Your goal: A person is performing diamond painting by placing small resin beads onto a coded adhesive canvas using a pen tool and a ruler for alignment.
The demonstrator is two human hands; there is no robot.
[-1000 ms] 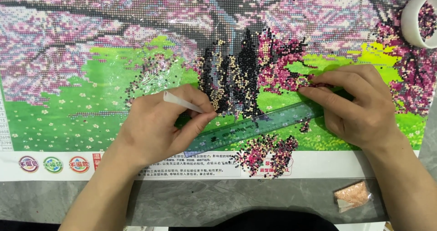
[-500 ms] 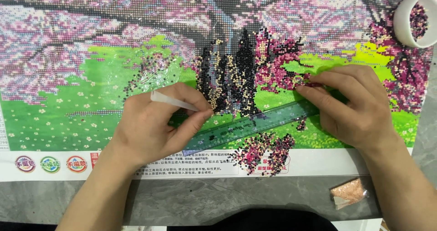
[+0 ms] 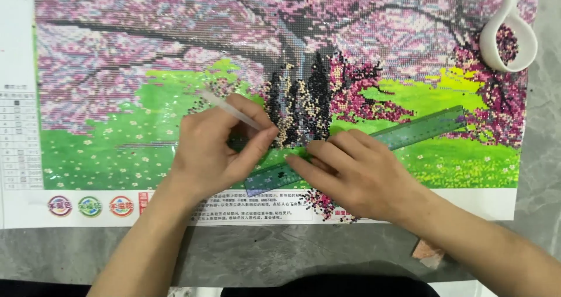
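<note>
Head view (single cam, looking down). Diamond-painting canvas (image 3: 117,127) lies flat on a grey table (image 3: 263,256); pink blossom tree far, green meadow near. Left hand (image 3: 216,151) is closed in a writing grip on a white applicator pen (image 3: 231,111), tip angled right toward the dark bead cluster (image 3: 304,107) at centre. Right hand (image 3: 356,177) lies palm down, fingers extended left, pressing a green translucent ruler (image 3: 409,134) onto the canvas; it grips nothing, just pins the ruler. Ruler runs diagonally, near-left to far-right, its near end just beside the left hand. White bead tray (image 3: 507,40) w/ dark beads sits far right on the canvas edge, well apart from both hands. Small pinkish packet (image 3: 429,251) lies near right, partly hidden by the right forearm.

Technique note (judgement): keep the ruler pinned w/ even pressure so bead rows stay straight; hold the pen steep, touch lightly. Both wrists rest low, forearms converging from the near edge.
</note>
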